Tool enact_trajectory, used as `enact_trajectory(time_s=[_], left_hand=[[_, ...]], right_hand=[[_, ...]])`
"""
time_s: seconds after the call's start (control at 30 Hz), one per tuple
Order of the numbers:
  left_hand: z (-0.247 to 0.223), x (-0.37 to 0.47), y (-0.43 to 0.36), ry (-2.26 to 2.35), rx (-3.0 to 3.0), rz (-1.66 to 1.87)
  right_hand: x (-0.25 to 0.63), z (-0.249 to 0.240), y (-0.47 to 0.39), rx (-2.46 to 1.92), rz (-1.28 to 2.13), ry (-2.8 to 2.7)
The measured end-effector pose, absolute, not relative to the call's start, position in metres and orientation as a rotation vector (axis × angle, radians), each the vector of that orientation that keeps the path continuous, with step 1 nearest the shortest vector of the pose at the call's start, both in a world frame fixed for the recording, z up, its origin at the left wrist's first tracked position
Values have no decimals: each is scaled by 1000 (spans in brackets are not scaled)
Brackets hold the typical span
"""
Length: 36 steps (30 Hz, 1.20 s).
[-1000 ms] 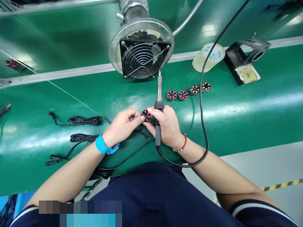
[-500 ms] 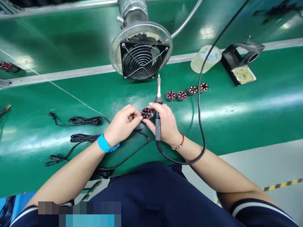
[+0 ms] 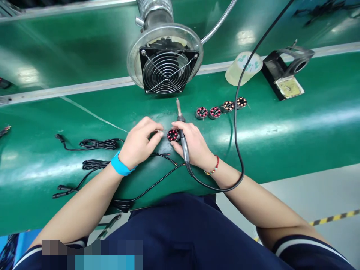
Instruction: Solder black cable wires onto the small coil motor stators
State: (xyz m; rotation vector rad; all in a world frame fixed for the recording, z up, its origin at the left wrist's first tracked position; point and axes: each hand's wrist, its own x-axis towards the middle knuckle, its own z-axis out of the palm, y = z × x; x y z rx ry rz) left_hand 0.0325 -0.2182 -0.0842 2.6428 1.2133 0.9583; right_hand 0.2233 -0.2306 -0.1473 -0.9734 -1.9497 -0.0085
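A small round motor stator (image 3: pixel 172 135) with red windings sits between the thumb and fingertips of my right hand (image 3: pixel 194 144). The same hand also carries a soldering iron (image 3: pixel 184 144), lying across the palm side with its tip pointing away toward the fan. Just left of the stator, my left hand (image 3: pixel 143 144) is closed in a pinch on thin solder wire (image 3: pixel 94 113), which trails off to the upper left. Its short end shows at the fingertips, apart from the stator. Stripped ends of black cables (image 3: pixel 157 183) lie beneath the hands.
A round fume extractor fan (image 3: pixel 167 73) hangs ahead. Several more stators (image 3: pixel 215 112) stand in a row at right, near a tape roll (image 3: pixel 243 69) and an iron stand (image 3: pixel 287 73) with sponge. Coiled black cables (image 3: pixel 98 144) lie left. The iron's cord (image 3: pixel 236 131) loops over my right forearm.
My left hand has drawn back leftward from the stator, and the solder end now shows. The soldering iron has tilted, its tip swinging left. The stator stays in my right fingers.
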Motion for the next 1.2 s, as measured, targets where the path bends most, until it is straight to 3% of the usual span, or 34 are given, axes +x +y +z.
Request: enact_trajectory(time_s=[0.2,0.53,0.7,0.9,1.1,1.2], left_hand=[[-88,44,-220,1432,2471,463],[-85,45,-211,1469,2166,828],[-84,49,-209,1402,2211,508],[-71,42,-217,1381,2261,392],[-65,39,-235,1172,2536,-431],[-69,41,-234,1230,2578,-308]], right_hand=[[228,-148,-230,-998,-15,-2002],[229,-144,-234,-1063,36,-2057],[228,-145,-233,-1020,-43,-2058],[233,-144,-230,-1033,-38,-2033],[239,-141,-228,-917,32,-1917],[238,-138,-231,-858,57,-1848]])
